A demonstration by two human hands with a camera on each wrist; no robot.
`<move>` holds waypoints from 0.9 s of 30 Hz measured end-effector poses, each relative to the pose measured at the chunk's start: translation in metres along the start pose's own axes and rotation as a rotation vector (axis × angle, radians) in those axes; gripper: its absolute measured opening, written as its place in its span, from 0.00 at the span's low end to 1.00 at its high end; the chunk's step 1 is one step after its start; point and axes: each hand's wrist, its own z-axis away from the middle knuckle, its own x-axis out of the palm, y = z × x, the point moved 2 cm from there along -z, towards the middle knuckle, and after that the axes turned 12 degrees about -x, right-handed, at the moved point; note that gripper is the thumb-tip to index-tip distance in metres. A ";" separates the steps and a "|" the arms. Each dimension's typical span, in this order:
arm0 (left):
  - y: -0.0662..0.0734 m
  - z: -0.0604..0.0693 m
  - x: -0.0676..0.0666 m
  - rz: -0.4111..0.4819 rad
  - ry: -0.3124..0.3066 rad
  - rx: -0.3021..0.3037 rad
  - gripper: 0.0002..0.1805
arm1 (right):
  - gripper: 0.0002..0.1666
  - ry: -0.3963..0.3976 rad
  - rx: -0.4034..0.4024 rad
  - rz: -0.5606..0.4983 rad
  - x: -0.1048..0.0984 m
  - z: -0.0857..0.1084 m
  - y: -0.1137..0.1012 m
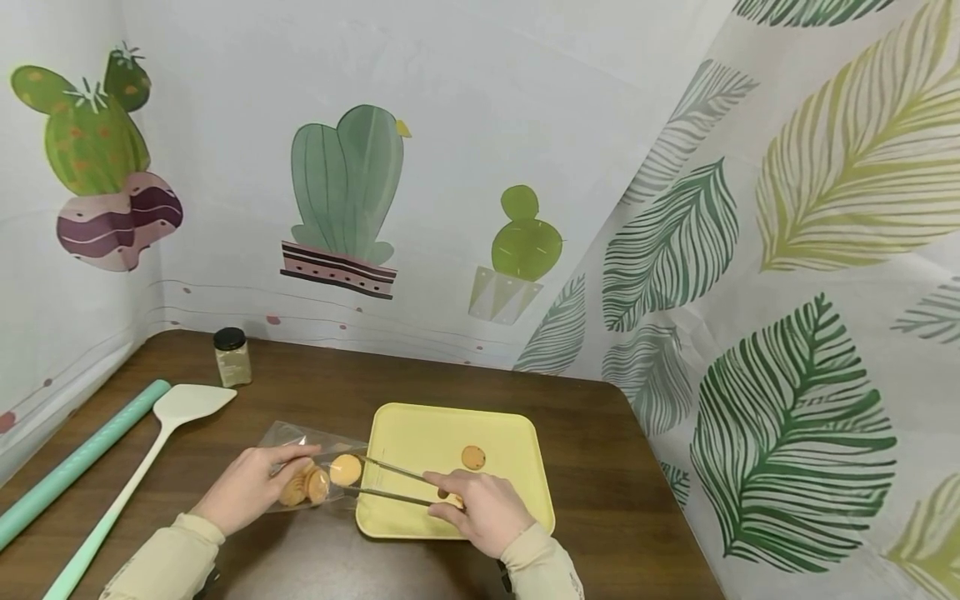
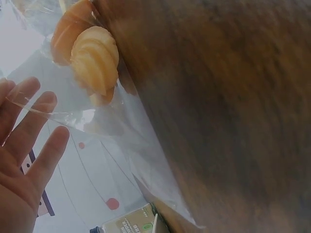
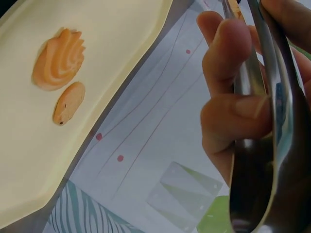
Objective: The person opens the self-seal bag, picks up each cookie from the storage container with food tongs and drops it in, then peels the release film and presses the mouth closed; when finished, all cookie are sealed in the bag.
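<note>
My left hand holds the edge of a clear plastic bag between thumb and fingers. Several cookies lie inside it; the left wrist view shows a ridged cookie through the film. Metal tongs are gripped in my right hand, their arms spread and pointing left to the bag. A round pale cookie is between their tips; whether they touch it I cannot tell. On the yellow tray sit a speckled cookie and a ridged cookie, partly hidden by my right hand in the head view.
A white spatula with a pale green handle and a green tube-shaped object lie along the left of the brown table. A black-lidded jar stands at the back left. Printed cloth walls rise behind and at the sides.
</note>
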 end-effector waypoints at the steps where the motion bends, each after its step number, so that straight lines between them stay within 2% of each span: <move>1: 0.000 0.000 0.000 -0.001 0.001 0.003 0.13 | 0.24 -0.002 -0.001 0.001 0.001 -0.001 0.000; 7: 0.000 0.000 0.000 0.002 0.019 0.015 0.13 | 0.24 -0.010 0.000 0.006 0.004 -0.009 -0.001; 21: 0.003 0.001 -0.003 0.026 0.035 0.036 0.12 | 0.24 -0.002 -0.053 0.021 0.012 -0.022 -0.005; 27: 0.001 0.000 -0.002 0.022 0.030 0.026 0.12 | 0.23 0.009 -0.091 0.036 0.015 -0.027 -0.006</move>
